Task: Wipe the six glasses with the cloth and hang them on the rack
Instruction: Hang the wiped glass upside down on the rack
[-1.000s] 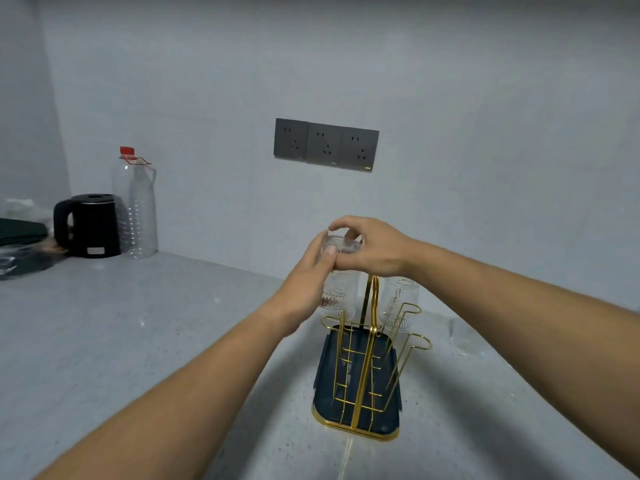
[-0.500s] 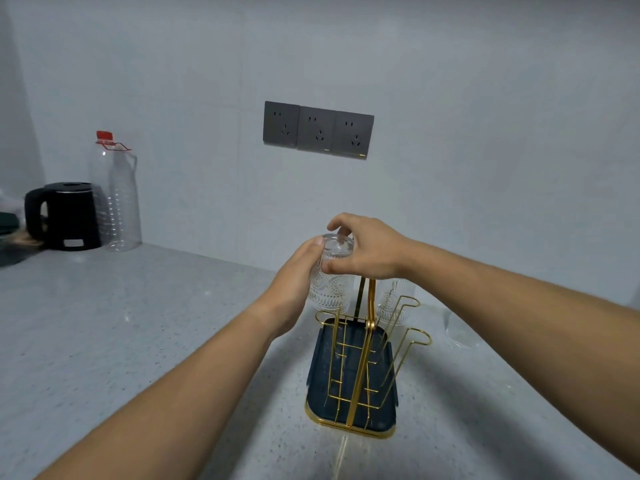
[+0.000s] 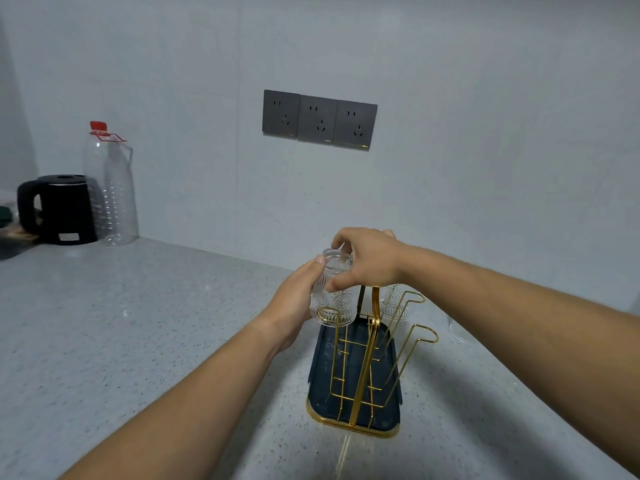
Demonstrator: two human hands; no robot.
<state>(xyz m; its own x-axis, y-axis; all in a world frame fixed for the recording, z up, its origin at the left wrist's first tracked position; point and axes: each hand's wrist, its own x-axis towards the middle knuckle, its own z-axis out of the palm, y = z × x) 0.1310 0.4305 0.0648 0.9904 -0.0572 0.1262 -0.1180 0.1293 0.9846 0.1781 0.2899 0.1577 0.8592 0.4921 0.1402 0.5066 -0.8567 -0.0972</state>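
An upside-down patterned clear glass sits over a far left prong of the gold wire rack, which stands on a dark blue tray. My right hand grips the glass from above at its base. My left hand holds its side. A second glass hangs upside down on the rack's far right side, partly hidden by my right wrist. Another clear glass stands on the counter to the right, mostly behind my right forearm. No cloth is visible.
A black kettle and a large clear plastic bottle with a red cap stand at the far left by the wall. Three dark wall sockets are above the grey speckled counter.
Both hands have lowered the glass down over the rack's left prong. The view has shifted slightly to the right and down.
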